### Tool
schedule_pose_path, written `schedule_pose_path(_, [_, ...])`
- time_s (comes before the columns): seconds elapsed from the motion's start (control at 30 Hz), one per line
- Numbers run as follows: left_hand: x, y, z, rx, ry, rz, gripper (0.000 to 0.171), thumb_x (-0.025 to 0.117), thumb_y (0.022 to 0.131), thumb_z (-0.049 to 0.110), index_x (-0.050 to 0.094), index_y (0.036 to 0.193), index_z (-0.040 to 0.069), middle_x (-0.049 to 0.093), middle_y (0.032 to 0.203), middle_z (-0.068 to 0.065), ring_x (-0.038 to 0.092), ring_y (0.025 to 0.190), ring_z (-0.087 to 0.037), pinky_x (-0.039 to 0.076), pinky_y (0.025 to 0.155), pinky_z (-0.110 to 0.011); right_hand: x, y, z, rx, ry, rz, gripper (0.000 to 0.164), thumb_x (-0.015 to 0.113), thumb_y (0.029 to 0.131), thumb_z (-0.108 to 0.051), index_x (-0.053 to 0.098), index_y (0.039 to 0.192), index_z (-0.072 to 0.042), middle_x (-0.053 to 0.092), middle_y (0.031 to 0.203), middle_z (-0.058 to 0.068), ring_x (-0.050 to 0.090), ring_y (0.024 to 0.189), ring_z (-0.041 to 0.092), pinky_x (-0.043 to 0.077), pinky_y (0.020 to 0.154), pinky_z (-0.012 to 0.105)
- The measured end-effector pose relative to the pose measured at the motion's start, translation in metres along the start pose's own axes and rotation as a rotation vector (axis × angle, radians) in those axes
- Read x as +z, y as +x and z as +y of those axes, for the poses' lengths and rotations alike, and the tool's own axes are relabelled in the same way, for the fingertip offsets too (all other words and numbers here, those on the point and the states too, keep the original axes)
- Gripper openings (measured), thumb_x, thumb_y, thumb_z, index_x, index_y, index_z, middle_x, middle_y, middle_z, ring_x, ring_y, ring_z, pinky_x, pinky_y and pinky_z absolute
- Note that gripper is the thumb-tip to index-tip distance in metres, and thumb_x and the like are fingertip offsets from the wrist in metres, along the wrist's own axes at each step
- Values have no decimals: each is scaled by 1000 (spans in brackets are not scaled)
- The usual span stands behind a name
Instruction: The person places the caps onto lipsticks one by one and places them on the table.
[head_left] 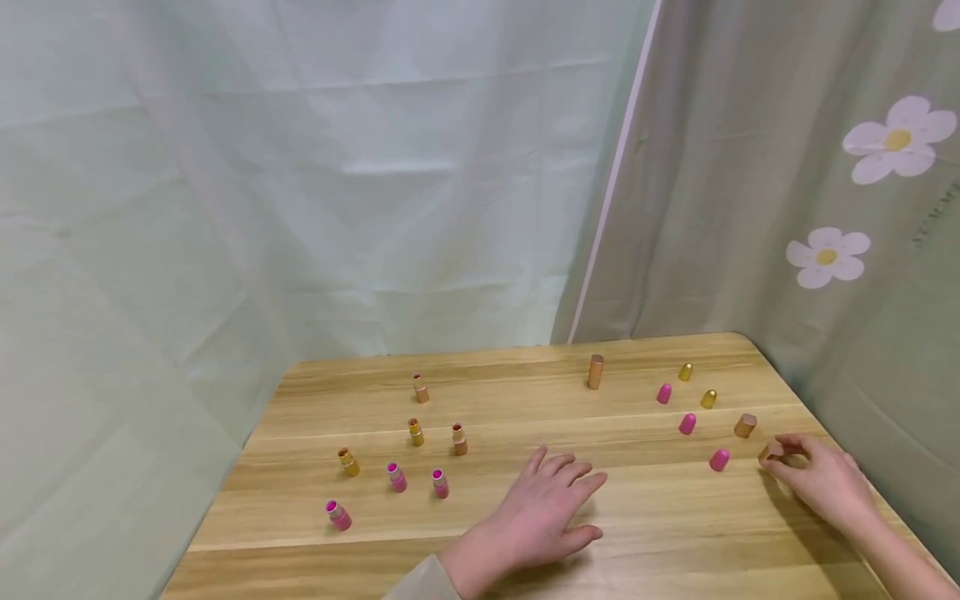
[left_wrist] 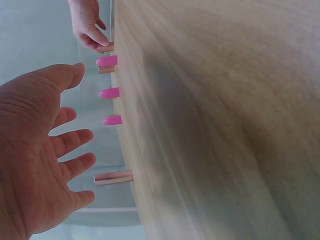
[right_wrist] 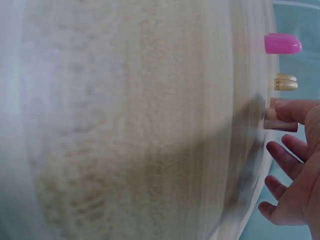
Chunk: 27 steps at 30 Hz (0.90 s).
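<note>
At the table's right edge, my right hand [head_left: 825,483] pinches a rose-gold lipstick cap [head_left: 769,452] between thumb and fingers. The cap [right_wrist: 281,126] stands on the wood in the right wrist view, partly hidden by the thumb. A second rose-gold cap [head_left: 745,426] stands just beyond it. Nearest on the left is a pink bullet-shaped cap [head_left: 719,460]. My left hand [head_left: 543,512] hovers over the front middle of the table, fingers spread, holding nothing; the left wrist view shows its bare palm [left_wrist: 30,165].
More pink caps [head_left: 687,423] and gold caps [head_left: 708,399] stand at the right. A capped rose-gold lipstick [head_left: 595,372] stands near the back edge. Uncapped pink [head_left: 440,483], gold [head_left: 348,462] and rose-gold [head_left: 460,440] lipstick tubes are spread over the left. Curtains hang behind the wooden table [head_left: 645,533].
</note>
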<state>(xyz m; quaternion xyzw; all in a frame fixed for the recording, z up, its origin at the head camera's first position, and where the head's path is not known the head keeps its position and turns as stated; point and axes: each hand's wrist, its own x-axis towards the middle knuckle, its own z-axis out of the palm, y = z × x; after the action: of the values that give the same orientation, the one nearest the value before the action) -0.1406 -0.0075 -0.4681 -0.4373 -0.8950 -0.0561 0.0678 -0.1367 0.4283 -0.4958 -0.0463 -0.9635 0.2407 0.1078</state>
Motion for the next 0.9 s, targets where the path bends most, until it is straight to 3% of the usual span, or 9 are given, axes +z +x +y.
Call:
schedule_pose_path(0.17, [4,0,1,0,-11,-1,63,58,98,58,48,152,26,52,149,4,45,139,-23,31,116,-57,4,-1,2,-29,1,41,49,78,91,-36,67,118,4,73,108,20,63,106,47,42,74,43])
schedule_pose_path(0.27, [6,2,4,4,-23,-11,63,57,99,59,48,152,26,52,149,5,44,139,-21,31,116,-57,6,0,3,-33,9,56,46,80,89,-35,69,115,2,74,104,16,67,99,25,39,73,33])
schedule_pose_path(0.37, [8,5,8,8,-32,-23,63,57,98,60,48,152,27,51,149,6,43,139,-19,32,116,-56,6,0,6,-28,12,65,43,80,89,-35,71,113,0,74,102,13,62,92,6,38,71,28])
schedule_pose_path(0.7, [10,9,17,15,-46,-50,61,59,98,58,49,151,30,52,148,10,43,139,-15,31,117,-52,3,0,3,31,75,29,44,77,92,-37,71,112,1,72,109,21,62,95,13,38,69,23])
schedule_pose_path(0.83, [7,9,17,20,-34,-59,61,58,98,59,48,151,30,51,149,9,43,139,-15,31,117,-51,-7,0,-4,92,129,32,47,73,95,-41,69,115,2,70,112,21,57,91,1,38,67,22])
schedule_pose_path(0.9, [4,8,14,23,-25,-62,61,57,99,59,47,152,30,50,149,9,43,139,-16,31,117,-50,-13,1,-10,129,188,23,51,71,96,-44,66,119,1,70,110,12,52,90,-4,38,66,20])
